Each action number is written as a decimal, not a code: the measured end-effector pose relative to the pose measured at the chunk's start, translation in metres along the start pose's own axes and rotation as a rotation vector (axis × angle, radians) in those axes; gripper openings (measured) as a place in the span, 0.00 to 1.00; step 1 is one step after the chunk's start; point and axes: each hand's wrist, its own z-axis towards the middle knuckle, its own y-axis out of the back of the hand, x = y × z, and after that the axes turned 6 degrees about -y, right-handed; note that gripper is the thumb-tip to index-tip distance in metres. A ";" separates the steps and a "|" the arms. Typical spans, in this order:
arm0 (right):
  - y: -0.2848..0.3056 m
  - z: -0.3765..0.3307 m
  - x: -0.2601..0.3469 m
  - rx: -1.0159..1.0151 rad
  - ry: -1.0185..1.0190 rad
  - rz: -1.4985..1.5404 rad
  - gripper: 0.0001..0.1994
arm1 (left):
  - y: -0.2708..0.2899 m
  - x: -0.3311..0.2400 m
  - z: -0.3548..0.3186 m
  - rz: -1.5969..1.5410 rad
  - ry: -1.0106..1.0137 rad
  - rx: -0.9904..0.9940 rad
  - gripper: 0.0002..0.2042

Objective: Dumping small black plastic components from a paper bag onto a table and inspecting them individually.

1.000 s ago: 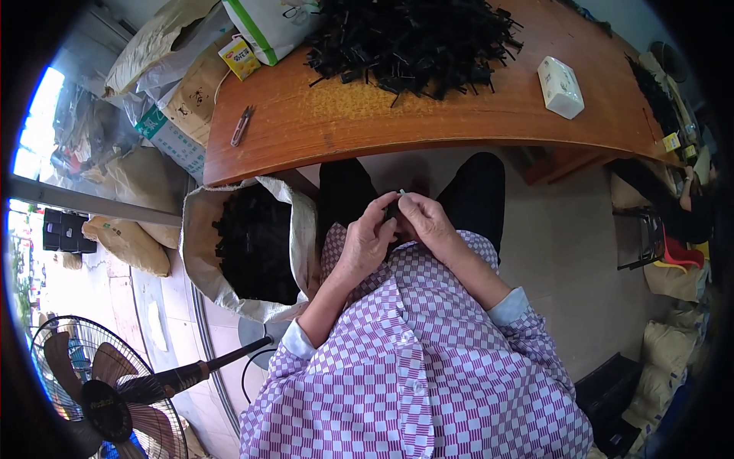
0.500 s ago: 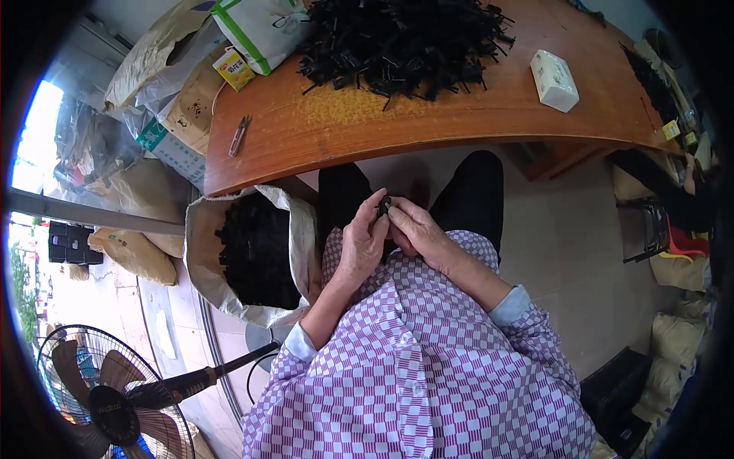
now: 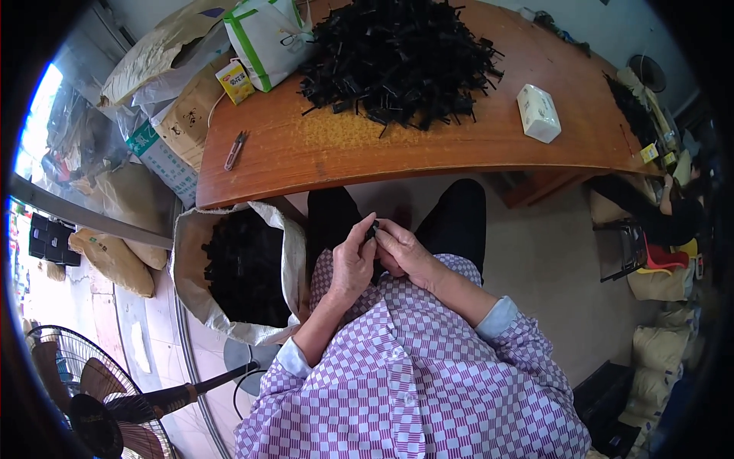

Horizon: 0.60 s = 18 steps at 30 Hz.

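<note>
My left hand (image 3: 352, 264) and right hand (image 3: 405, 252) meet over my lap, fingers curled shut together on a small black plastic piece (image 3: 372, 229) pinched between the fingertips. Just to my left stands an open white woven sack (image 3: 187, 275) of black parts. Beyond, the curved wooden table (image 3: 321, 153) carries a big heap of black plastic strips (image 3: 397, 57), small snips (image 3: 234, 149) and a white tissue box (image 3: 539, 112).

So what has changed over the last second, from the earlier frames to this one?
Very little. Both hands, left hand and right hand, stay together over the lap, fingers closed on a small black piece; only the fingers have shifted slightly around it. Nothing was picked up or let go. The pile of black pieces, white box, snips and open sack lie as before; the camera view drifted a little.
</note>
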 end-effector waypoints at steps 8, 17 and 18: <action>-0.018 0.027 -0.006 0.010 0.191 -0.394 0.14 | 0.027 0.012 0.000 -0.054 -0.003 -0.129 0.20; 0.151 0.071 0.133 -0.864 0.773 -1.104 0.14 | 0.184 0.023 -0.020 0.370 0.239 -0.410 0.18; 0.166 0.068 0.146 -0.970 0.661 -1.198 0.13 | 0.202 0.037 -0.030 0.713 0.136 -0.385 0.19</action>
